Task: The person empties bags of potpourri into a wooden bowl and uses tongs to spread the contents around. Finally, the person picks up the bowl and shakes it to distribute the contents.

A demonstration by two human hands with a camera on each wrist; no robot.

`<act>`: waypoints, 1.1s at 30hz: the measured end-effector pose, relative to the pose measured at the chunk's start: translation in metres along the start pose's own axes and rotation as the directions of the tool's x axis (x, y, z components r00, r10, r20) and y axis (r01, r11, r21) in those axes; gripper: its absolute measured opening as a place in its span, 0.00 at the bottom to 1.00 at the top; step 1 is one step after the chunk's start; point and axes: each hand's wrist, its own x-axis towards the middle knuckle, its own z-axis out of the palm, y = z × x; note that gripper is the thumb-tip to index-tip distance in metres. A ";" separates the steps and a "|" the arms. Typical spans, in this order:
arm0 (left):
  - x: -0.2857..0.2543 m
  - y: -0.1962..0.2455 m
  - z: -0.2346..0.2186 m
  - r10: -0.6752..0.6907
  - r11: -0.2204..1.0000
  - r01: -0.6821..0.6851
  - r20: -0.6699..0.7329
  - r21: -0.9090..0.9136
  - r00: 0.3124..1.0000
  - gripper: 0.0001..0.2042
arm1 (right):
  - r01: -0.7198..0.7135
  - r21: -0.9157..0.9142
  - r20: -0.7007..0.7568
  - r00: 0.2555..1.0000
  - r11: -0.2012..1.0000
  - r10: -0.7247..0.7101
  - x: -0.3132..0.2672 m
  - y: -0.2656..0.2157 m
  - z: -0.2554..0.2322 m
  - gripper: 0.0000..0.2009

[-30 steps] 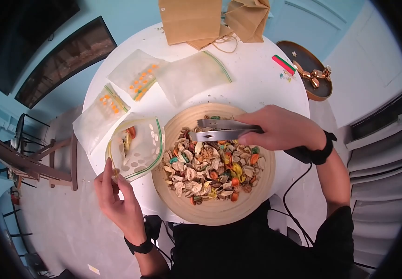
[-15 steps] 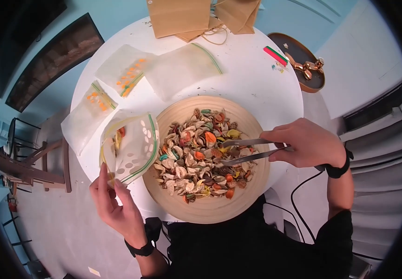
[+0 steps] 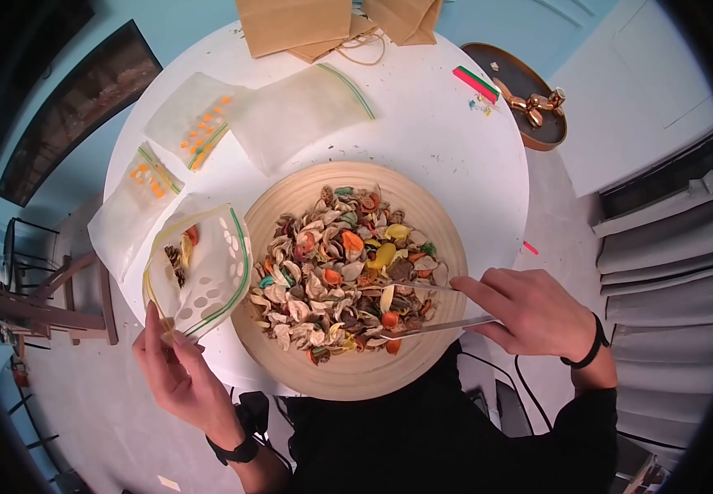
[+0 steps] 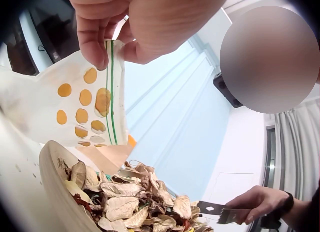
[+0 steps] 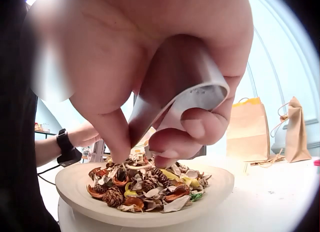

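My left hand (image 3: 179,383) pinches the near rim of a translucent zip bag (image 3: 212,292) with dots and a green seal. Its mouth gapes, and a few dried pieces (image 3: 179,255) lie inside. In the left wrist view, thumb and fingers grip the bag's edge (image 4: 116,92). My right hand (image 3: 529,317) holds metal tongs (image 3: 447,327), arms spread apart, tips among the potpourri (image 3: 311,288). This mix of pale petals, orange and yellow pieces and pine cones (image 5: 114,196) is heaped on a round wooden plate (image 3: 348,385). The bag stands just left of the plate.
Two flat dotted zip bags (image 3: 126,218) and a larger plain bag (image 3: 282,119) lie on the white round table (image 3: 488,189). Brown paper bags (image 3: 294,25) stand at the back. A red and green stick (image 3: 476,84) lies near the right edge, beside a dark tray (image 3: 476,58).
The tongs have moved from the plate's far side towards its near right, and their arms have spread wider. My left hand keeps its pinch on the bag. The head view has shifted.
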 end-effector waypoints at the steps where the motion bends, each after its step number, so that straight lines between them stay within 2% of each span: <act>1: 0.000 0.000 0.000 -0.001 1.000 0.001 0.001 0.002 1.000 0.19 | 0.040 -0.016 -0.005 0.999 0.999 -0.040 -0.002 0.001 0.000 0.29; 5: 0.003 -0.001 0.000 0.013 1.000 -0.012 -0.029 0.026 0.999 0.20 | 0.068 -0.113 0.003 0.998 0.991 -0.068 -0.003 0.007 0.007 0.31; 7: 0.003 -0.001 0.000 0.006 0.999 -0.005 -0.031 0.032 1.000 0.20 | 0.041 -0.183 -0.075 0.996 0.982 -0.055 0.002 0.009 0.014 0.31; 11: 0.003 0.001 0.002 0.013 0.999 -0.011 -0.028 0.052 1.000 0.20 | -0.002 -0.112 -0.105 0.994 0.994 -0.010 0.013 0.017 0.014 0.29; 13: 0.003 0.002 0.001 0.010 0.999 -0.008 -0.031 0.050 0.999 0.20 | -0.062 0.030 -0.058 0.996 0.998 0.063 0.017 0.021 0.012 0.27; 14: 0.003 0.001 0.001 0.023 0.999 -0.021 -0.038 0.051 0.999 0.19 | -0.062 0.029 -0.058 0.996 0.998 0.063 0.016 0.022 0.012 0.27; 16: 0.002 -0.001 -0.001 0.028 0.998 -0.026 -0.050 0.049 0.998 0.19 | -0.151 0.025 -0.035 0.988 0.988 0.152 0.013 0.024 0.011 0.26; 19: 0.002 -0.002 -0.004 0.016 0.997 -0.012 -0.057 0.078 0.998 0.19 | -0.169 0.059 0.019 0.986 0.984 0.168 0.008 0.027 0.015 0.25; 25: 0.004 0.000 -0.001 0.037 0.997 -0.035 -0.031 0.069 0.999 0.19 | -0.111 0.032 -0.078 0.991 0.993 0.113 0.015 0.024 0.030 0.22; 33: 0.002 0.002 -0.001 0.009 0.998 -0.007 -0.044 0.058 0.999 0.20 | -0.128 -0.090 -0.090 0.989 0.988 0.120 0.012 0.017 0.020 0.20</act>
